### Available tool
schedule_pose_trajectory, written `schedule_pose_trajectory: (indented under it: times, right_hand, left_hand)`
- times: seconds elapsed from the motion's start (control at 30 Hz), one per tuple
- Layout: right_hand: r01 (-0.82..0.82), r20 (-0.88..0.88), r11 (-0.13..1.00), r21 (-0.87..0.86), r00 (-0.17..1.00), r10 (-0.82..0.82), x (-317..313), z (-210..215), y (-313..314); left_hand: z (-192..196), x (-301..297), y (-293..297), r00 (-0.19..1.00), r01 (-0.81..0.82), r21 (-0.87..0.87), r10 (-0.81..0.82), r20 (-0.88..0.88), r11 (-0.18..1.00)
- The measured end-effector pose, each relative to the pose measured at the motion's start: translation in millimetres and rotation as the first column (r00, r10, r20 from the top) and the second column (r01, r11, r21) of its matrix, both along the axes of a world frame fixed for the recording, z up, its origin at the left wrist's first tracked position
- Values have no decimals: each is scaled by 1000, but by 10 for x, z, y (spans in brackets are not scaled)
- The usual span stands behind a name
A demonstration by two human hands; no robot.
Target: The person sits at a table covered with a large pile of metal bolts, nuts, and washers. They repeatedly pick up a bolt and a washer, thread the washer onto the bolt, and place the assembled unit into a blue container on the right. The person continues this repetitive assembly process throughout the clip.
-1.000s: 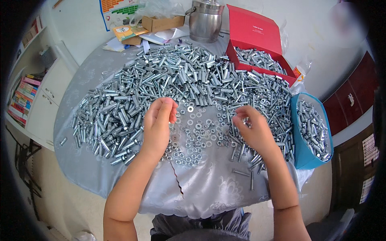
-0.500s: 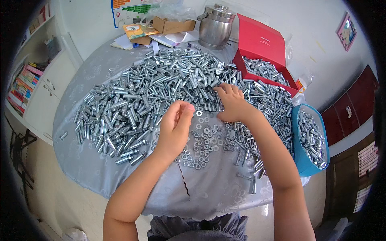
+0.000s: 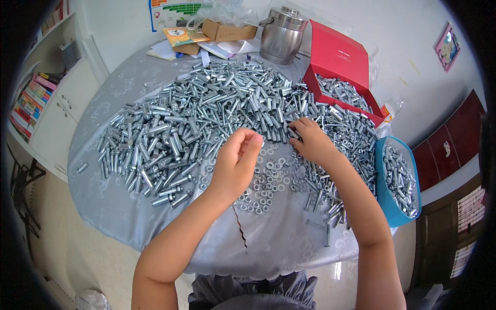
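Note:
My left hand [image 3: 235, 164] is raised over the near side of the pile, its fingers curled and the thumb pressed against them. Whatever it holds is too hidden to name. My right hand [image 3: 315, 142] reaches into the pile's right-middle part, with a metal sleeve [image 3: 294, 133] between thumb and fingers. Left of that hand, more silver sleeves [image 3: 268, 120] stand and lean in a row. Flat washers [image 3: 273, 165] and hex nuts [image 3: 258, 205] lie scattered between my forearms. Long bolts [image 3: 327, 232] lie beside my right forearm.
A heap of bolts with sleeves [image 3: 155, 139] spreads over the left of the cloth-covered table [image 3: 103, 206]. A red box [image 3: 341, 49] and a blue bin [image 3: 395, 206], both holding metal parts, stand at the right. Behind are a steel pot [image 3: 281, 39] and a cardboard box [image 3: 227, 32].
My right hand has moved slightly right and nearer, and its spread fingers have drawn together around a sleeve. My left hand stays curled, shifted slightly right in the view.

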State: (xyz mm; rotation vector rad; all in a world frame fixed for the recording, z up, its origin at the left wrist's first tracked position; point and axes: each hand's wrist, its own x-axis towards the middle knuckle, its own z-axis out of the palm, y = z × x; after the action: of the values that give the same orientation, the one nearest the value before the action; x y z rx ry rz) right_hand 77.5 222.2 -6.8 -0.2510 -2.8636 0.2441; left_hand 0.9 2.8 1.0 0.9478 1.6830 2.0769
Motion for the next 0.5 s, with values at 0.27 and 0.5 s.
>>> schedule_pose_trajectory:
  times: [0.27,0.5]
  right_hand:
    - [-89,-43,987,-135,996,84,95,130,-46]
    - [-23,18,954,-298,999,30,124,174,-30]
  left_hand:
    - [5,-4,-20,999,0,-23,-1,-34,1000]
    - [-41,-5,0,999,23,13,-22,-34,1000]
